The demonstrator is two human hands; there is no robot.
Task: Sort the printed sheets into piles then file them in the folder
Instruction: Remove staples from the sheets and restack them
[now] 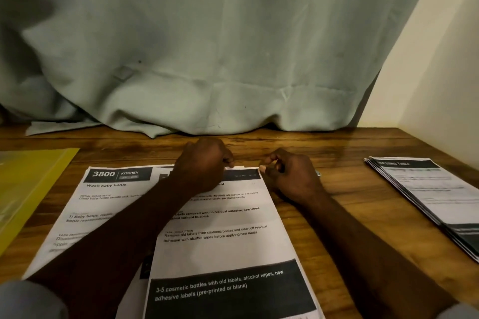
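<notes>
Both forearms reach forward over the wooden surface [337, 147]. The left one crosses the kitchen sheet [103, 204], which lies just right of the yellow folder [31, 189], and the right one lies on bare wood beside the centre sheet [228, 246]. A green cloth [207, 46] hangs behind, and a fanned pile of sheets [435, 194] sits well apart at the far right. The left hand [204, 163] rests with fingers curled on the centre sheet's top edge, though whether it grips the paper cannot be told, while the right hand [293, 179] pinches that sheet's top right corner between thumb and forefinger.
</notes>
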